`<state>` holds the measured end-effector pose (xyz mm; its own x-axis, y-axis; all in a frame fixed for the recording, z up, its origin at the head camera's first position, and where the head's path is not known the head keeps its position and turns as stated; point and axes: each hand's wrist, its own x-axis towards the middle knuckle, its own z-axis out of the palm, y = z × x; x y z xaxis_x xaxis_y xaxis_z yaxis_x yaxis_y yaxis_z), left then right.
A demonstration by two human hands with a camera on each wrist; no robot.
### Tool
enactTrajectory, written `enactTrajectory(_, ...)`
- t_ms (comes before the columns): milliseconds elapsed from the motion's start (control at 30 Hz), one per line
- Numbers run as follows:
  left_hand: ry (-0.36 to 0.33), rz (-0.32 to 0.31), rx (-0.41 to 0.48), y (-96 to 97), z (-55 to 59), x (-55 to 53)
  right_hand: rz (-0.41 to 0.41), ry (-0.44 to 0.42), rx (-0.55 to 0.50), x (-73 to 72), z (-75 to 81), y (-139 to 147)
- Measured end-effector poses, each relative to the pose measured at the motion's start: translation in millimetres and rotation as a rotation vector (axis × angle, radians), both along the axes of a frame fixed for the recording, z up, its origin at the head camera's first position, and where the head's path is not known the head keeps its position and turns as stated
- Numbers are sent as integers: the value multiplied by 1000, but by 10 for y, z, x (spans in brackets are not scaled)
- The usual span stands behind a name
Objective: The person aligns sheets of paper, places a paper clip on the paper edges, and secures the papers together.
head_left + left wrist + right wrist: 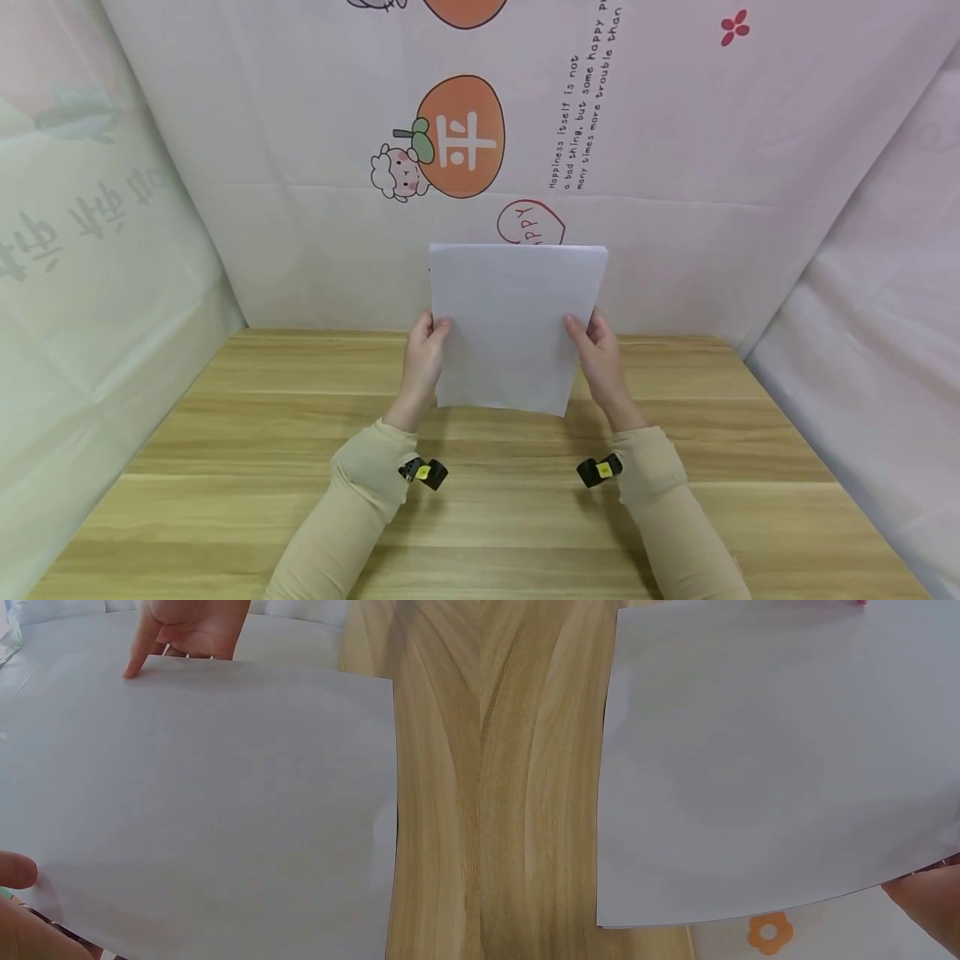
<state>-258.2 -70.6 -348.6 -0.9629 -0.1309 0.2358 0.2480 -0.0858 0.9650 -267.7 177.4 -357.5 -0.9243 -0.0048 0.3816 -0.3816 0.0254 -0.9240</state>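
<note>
Both hands hold up a stack of blank white paper [517, 325], tilted upright over the far part of the table. On its left edge, my left hand [423, 354] pinches the sheets, thumb on the near face and fingers behind. My right hand [600, 354] grips the opposite edge the same way. In the left wrist view the paper [225, 795] fills most of the picture, with the right hand [199, 626] at its far edge. The right wrist view shows the paper's [765, 765] lower edge bowing slightly, and part of the right hand [934, 900] at the side.
A wood-grain table [495, 517] spreads beneath the arms. Behind it hangs a white cloth [315, 250] printed with orange fruit and lettering. More cloth closes in the left side [90, 333] and right side [862, 333]. Small black wrist cameras sit at both sleeves.
</note>
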Motion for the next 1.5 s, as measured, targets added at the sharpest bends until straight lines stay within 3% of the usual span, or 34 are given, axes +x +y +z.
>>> enactTrajectory(300, 15, -4, -34, -29, 86, -24, -12, 3, 6, 4, 88, 0)
enactTrajectory(700, 50, -12, 1, -21, 224, -37, -31, 15, 5, -12, 217, -17)
enactTrajectory(1267, 91, 13, 2, 15, 280, -57, -64, 79, 10, -42, 338, -65)
enactTrajectory(1500, 113, 7, -7, 39, 288, -38, -119, 102, 29, -36, 358, -87)
